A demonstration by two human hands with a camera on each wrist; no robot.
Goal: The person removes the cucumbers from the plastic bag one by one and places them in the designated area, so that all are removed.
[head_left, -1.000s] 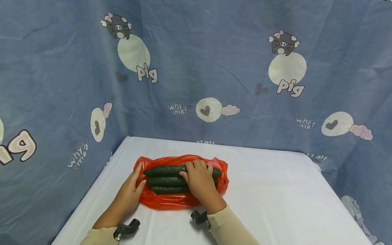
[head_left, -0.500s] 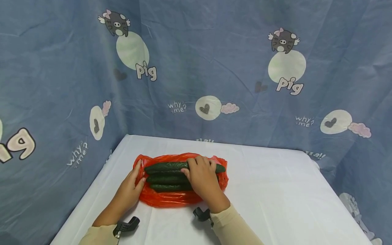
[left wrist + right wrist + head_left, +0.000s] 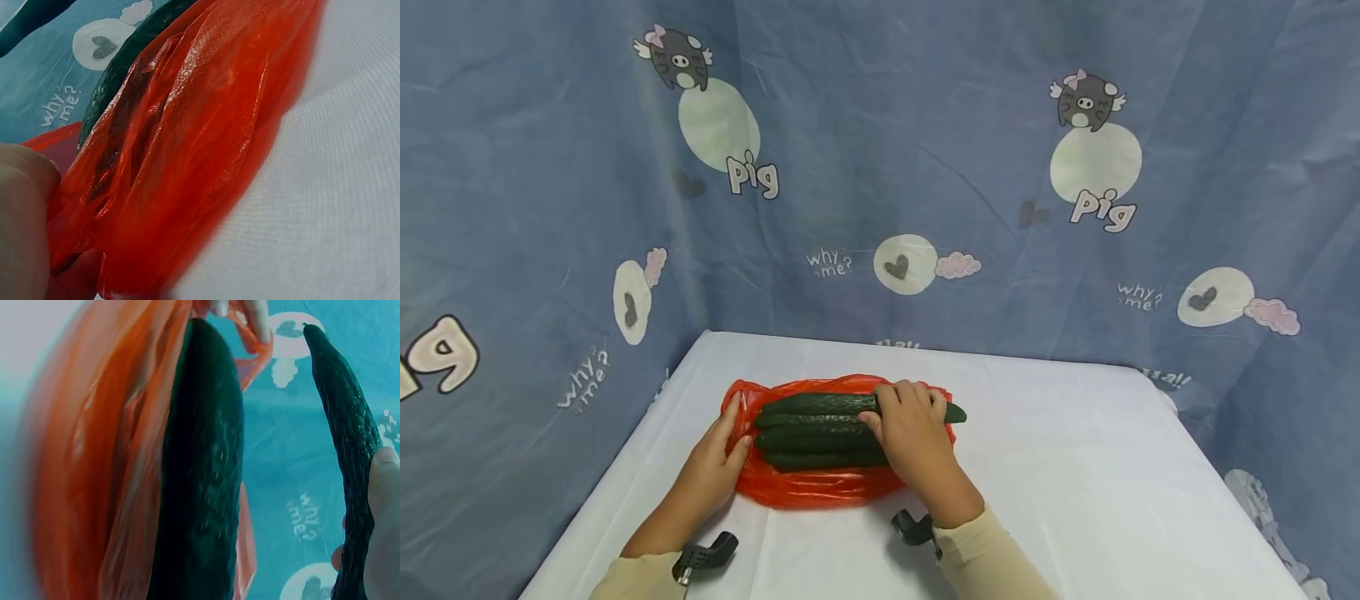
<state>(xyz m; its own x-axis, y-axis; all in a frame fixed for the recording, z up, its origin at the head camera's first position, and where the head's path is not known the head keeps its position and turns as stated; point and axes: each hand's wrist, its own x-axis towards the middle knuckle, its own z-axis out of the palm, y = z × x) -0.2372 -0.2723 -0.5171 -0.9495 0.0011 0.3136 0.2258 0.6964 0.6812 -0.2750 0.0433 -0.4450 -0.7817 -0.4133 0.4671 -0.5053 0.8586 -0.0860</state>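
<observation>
Right grip [image 3: 915, 432], shifted rightward, holds one long dark-green cucumber [image 3: 823, 403] jutting past the red plastic bag [image 3: 808, 493] the left grip [image 3: 712, 460] pinches.

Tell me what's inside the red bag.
Green cucumbers lie side by side in the red bag. Another cucumber, gripped by the right hand, is raised above them. The bag's folds and these cucumbers hide whatever lies beneath, so a full count is impossible.

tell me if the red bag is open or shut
Open: in the head view the red bag's mouth gapes, with dark green cucumbers showing in it and the left hand at its left end.
</observation>
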